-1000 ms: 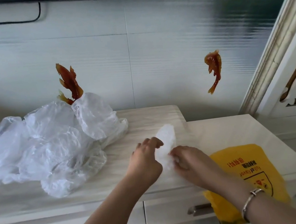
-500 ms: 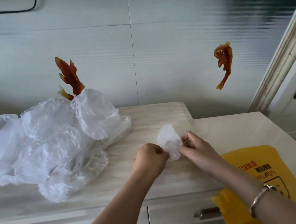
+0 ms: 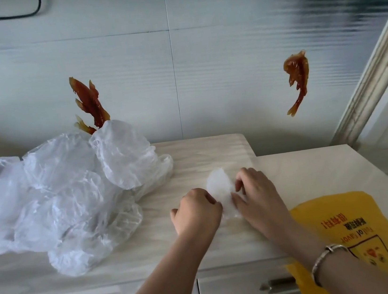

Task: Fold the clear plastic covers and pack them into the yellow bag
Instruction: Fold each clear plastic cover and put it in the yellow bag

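A small folded clear plastic cover [image 3: 219, 188] lies on the pale wooden cabinet top [image 3: 213, 149], between my two hands. My left hand [image 3: 195, 212] pinches its left edge with curled fingers. My right hand [image 3: 255, 193] holds its right edge, fingertips bent onto the plastic. A big heap of crumpled clear plastic covers [image 3: 59, 199] fills the left of the cabinet top. The yellow bag [image 3: 347, 230] with printed text lies flat at the front right, hanging over the front edge, partly under my right forearm.
Drawer fronts with metal handles [image 3: 277, 284] run below the cabinet's front edge. A lower white surface [image 3: 326, 168] adjoins on the right. Two orange fish decorations [image 3: 297, 76] hang on the tiled wall. A white door frame [image 3: 382, 87] stands at the right.
Both hands have drawn in on the small cover and folded it narrower; my left fingers went from reaching over it to a curled pinch at its edge.
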`<state>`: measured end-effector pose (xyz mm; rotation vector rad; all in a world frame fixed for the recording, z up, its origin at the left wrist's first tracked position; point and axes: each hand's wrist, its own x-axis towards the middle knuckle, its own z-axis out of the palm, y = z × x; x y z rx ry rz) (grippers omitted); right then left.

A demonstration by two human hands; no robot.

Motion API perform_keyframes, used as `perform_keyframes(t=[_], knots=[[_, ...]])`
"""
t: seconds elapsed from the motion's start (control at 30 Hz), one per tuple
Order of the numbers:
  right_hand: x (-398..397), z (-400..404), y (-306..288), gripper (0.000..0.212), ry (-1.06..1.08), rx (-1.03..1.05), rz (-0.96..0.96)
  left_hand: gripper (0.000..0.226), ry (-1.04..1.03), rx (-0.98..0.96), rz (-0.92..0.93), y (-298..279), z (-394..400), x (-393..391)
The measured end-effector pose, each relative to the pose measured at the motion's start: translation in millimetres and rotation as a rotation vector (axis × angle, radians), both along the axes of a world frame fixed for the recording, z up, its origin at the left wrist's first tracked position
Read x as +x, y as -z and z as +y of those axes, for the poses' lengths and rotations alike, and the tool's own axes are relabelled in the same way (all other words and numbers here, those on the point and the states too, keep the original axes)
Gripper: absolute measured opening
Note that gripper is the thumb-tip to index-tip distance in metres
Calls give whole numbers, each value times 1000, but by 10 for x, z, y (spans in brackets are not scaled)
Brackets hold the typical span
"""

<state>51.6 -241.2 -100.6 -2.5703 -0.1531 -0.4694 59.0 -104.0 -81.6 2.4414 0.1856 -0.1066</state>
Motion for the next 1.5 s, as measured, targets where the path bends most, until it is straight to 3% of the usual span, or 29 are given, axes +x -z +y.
perform_keyframes(t=[0.23, 0.47, 0.57, 0.77, 0.87, 0.93, 1.0, 1.13, 1.27, 1.5], knots=[[3, -50, 30, 9, -193, -58, 11, 5, 46, 35, 19, -41, 33, -10], [-201, -107, -137, 51, -333, -303, 206, 15, 49, -59, 106, -51, 186, -36], [-207, -82, -108, 51, -293, -309, 185, 18, 48, -132, 104, -76, 221, -75], [-113, -21, -91, 25, -200, -106, 183, 47, 289, -44, -35, -175, 207, -192], [-79, -32, -87, 12, -190, 43, 248, 35, 291, -14, -15, -112, 197, -173], [-52, -32, -70, 3, -181, 139, 275, 18, 244, -103, -7, -69, 198, -120], [-24, -32, -60, 8, -151, 207, 290, 10, 214, -157, 12, -103, 194, -84], [62, 1, -53, 10, -116, 404, 258, 24, 195, -245, 170, -150, 215, -13], [153, 50, -26, 13, -85, 585, 278, 28, 133, -284, 181, -140, 225, 69], [225, 141, 12, 13, -50, 353, 216, 25, -8, -311, 118, -54, 336, 127]])
